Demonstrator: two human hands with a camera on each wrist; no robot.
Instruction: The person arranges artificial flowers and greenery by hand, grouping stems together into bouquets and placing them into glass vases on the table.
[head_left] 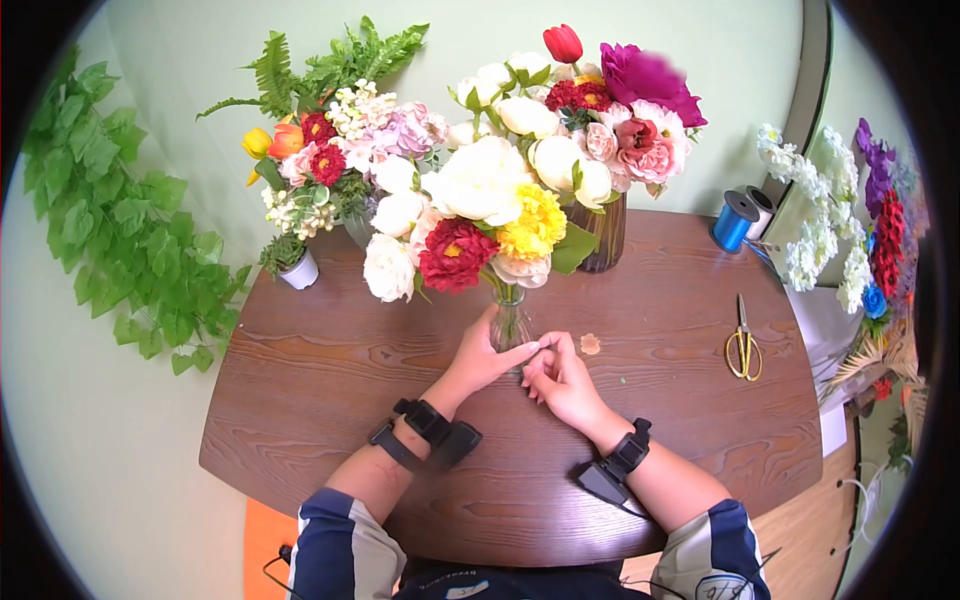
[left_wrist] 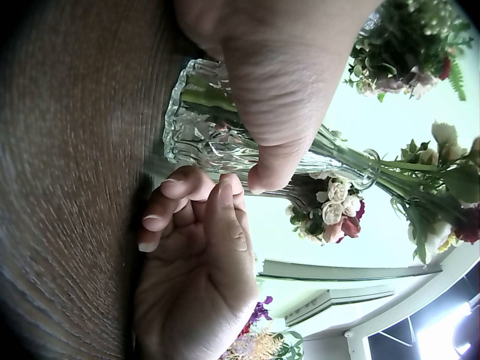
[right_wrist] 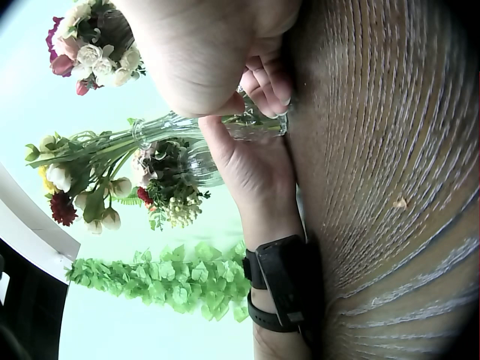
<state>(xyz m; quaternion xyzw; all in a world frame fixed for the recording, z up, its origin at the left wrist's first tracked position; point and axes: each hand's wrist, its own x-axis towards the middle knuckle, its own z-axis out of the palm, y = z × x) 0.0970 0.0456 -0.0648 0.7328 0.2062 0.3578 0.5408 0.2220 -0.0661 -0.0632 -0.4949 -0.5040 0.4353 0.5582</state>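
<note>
A clear glass vase [head_left: 510, 325] stands near the table's middle, holding white, dark red and yellow flowers [head_left: 480, 190]. My left hand [head_left: 480, 352] grips it from the left, the thumb across its front, as the left wrist view shows with the vase [left_wrist: 202, 127]. Beside the vase's lower right is my right hand [head_left: 565, 385], its fingers loosely bent and holding nothing; its fingertips are close to the glass and the left thumb. Whether they touch the glass I cannot tell. The left fingers behind the vase are hidden.
Two other flower-filled vases stand behind, one of them brown ribbed glass [head_left: 603, 235]. A small potted plant [head_left: 298, 270] is at the left edge. Gold-handled scissors [head_left: 743, 350] and a blue ribbon spool [head_left: 735, 222] lie to the right; a beige scrap [head_left: 590, 344] is near the right hand.
</note>
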